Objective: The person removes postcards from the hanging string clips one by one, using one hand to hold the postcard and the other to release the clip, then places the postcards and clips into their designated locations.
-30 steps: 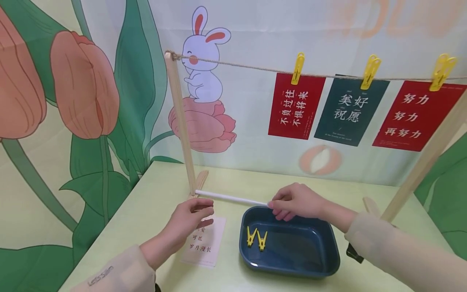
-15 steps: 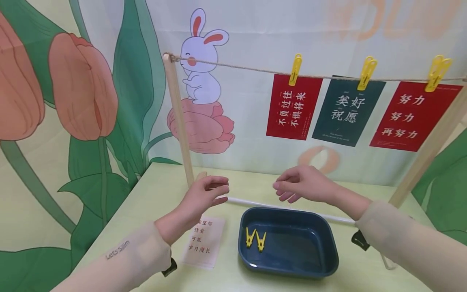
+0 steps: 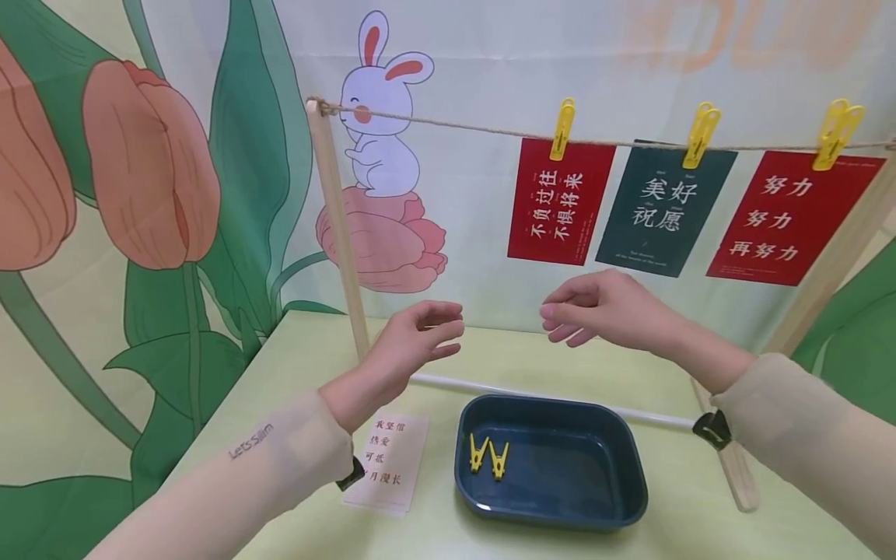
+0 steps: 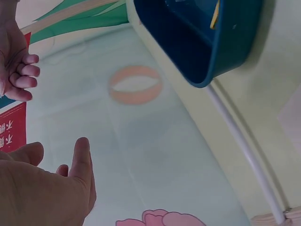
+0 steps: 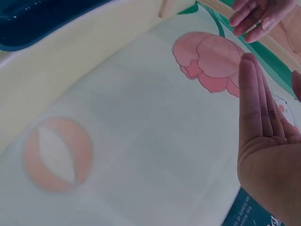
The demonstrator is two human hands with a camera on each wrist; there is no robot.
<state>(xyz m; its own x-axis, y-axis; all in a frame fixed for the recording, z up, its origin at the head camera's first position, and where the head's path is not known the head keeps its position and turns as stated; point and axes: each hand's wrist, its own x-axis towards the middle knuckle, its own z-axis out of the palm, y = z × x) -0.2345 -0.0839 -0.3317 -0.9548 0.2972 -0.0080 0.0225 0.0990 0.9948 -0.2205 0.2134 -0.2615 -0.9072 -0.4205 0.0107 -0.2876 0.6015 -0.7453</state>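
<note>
My left hand hangs in the air behind the tray, its fingers relaxed and holding nothing. Facing it, my right hand is raised below the hung cards, also with nothing in it. Both palms are turned toward each other with a gap between. In the dark blue tray lie two yellow clothespins, near its left side. A pale card with printed characters lies on the table left of the tray, partly covered by my left sleeve. The left wrist view shows both hands, the left hand nearer.
A twine line runs between two wooden posts. Yellow clothespins hold a red card, a green card and another red card on it. A white rod crosses low behind the tray.
Both hands have risen; the left has also moved right, away from above the pale card, and the right has lifted off the tray's rear edge. The cards and clothespins stay put.
</note>
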